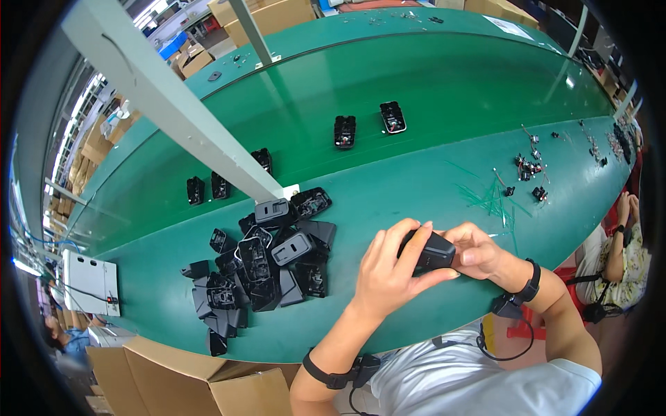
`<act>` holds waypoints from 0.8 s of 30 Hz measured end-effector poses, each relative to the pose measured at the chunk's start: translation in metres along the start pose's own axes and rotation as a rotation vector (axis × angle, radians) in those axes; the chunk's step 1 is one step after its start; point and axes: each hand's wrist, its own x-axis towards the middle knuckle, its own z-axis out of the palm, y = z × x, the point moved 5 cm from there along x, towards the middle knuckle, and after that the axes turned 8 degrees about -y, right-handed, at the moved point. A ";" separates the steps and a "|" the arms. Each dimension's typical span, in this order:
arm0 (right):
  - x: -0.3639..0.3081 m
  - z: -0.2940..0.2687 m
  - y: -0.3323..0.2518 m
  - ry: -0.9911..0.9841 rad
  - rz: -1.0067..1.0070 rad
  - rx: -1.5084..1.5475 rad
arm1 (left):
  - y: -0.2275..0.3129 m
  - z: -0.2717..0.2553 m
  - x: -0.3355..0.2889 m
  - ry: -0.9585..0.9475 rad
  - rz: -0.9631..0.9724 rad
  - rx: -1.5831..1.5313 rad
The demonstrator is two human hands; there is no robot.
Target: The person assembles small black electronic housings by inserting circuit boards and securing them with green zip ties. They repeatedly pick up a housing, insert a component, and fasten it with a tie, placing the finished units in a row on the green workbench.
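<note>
A black plastic housing (437, 254) is held above the green bench in front of me. My left hand (390, 270) wraps round it, with fingers over the top and the thumb along the near side. My right hand (480, 255) is closed at its right end, thumb and fingers pressed together there; part of that grip is hidden. To the left of my hands lies a heap of similar black housings (255, 267), some showing open insides with small parts, others closed side up.
Several open housings, such as one black housing (345, 132), sit on the green belt (291, 104). Thin green sticks (494, 201) and small wired parts (528, 168) lie right. A metal post (173, 111) rises beside the heap. Cardboard box (166, 388) stands below the near edge; another person (614, 256) sits right.
</note>
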 end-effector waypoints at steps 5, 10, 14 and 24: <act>0.000 -0.005 0.010 0.119 0.087 0.056 | -0.003 0.006 -0.007 0.041 0.037 -0.028; -0.001 -0.005 0.010 0.057 0.081 0.091 | -0.001 0.004 -0.007 0.075 0.021 -0.065; -0.003 -0.007 0.012 0.002 0.076 0.107 | 0.001 0.001 -0.003 0.103 0.005 -0.087; 0.144 0.030 -0.109 0.002 -0.327 -1.432 | -0.029 -0.030 -0.010 0.463 -0.305 0.020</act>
